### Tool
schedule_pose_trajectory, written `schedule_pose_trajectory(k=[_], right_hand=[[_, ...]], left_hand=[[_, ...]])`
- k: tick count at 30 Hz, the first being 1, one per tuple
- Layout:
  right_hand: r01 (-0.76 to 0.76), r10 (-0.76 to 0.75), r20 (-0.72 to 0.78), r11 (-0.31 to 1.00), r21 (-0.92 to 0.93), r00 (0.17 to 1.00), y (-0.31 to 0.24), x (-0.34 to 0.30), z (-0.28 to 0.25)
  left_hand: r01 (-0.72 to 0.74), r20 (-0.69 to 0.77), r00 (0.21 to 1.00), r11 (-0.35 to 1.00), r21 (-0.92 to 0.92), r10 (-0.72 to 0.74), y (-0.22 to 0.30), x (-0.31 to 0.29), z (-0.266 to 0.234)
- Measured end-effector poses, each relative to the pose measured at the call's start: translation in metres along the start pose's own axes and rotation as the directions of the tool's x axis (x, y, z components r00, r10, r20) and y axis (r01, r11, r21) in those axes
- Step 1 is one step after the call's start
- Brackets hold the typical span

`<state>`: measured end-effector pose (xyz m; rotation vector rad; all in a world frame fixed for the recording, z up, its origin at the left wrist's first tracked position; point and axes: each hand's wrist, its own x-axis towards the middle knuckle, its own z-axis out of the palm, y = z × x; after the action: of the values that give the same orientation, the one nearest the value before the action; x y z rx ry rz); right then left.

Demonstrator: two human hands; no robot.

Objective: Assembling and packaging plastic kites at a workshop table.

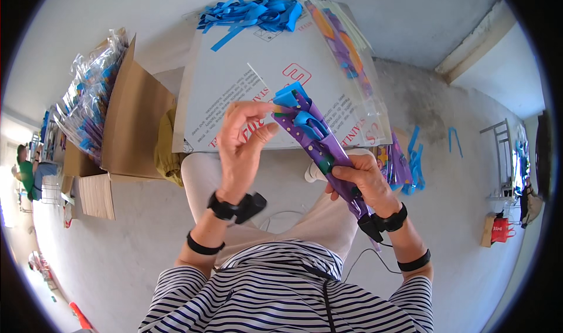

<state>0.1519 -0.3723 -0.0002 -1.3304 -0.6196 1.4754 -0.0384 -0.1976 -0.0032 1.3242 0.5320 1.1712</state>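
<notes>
A long, narrow folded purple piece (pixel 319 139) with a dotted, coloured pattern is gripped in my right hand (pixel 366 177), the thumb lying on top of it. It slants from the upper left down toward my right wrist. Loops of blue strap (pixel 311 123) stick out at its upper end. My left hand (pixel 237 139) is raised beside that end, thumb and forefinger apart. The forefinger's tip meets the edge of the purple piece, or nearly so; I cannot tell whether it touches. Both wrists wear black bands.
In front of my knees stands a board-topped table (pixel 223 69). On it lie a heap of blue straps (pixel 252 14) and patterned pieces in clear film (pixel 346 46). A cardboard box (pixel 132 116) with bagged items stands left. More blue straps (pixel 415 163) lie to the right.
</notes>
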Motion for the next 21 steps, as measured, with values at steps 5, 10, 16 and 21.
schedule_pose_trajectory(k=[5,10,16,21], right_hand=[[-0.006,0.006,0.016,1.0,-0.014,1.0,-0.003,0.0,0.002],[-0.004,0.004,0.032,1.0,-0.011,0.999,-0.001,0.003,0.006],[-0.029,0.029,0.022,0.999,-0.018,0.999,0.004,0.0,0.002],[-0.047,0.047,0.018,0.999,-0.012,0.999,0.002,0.001,0.002]], left_hand=[[-0.479,0.482,0.855,0.652,0.587,0.193,0.041,0.036,0.002],[-0.602,0.61,0.771,0.521,0.605,0.183,0.042,0.043,-0.002],[-0.502,0.558,0.823,0.594,0.629,0.104,0.039,0.04,0.0],[-0.495,0.565,0.814,0.669,0.554,0.134,0.037,0.038,0.0]])
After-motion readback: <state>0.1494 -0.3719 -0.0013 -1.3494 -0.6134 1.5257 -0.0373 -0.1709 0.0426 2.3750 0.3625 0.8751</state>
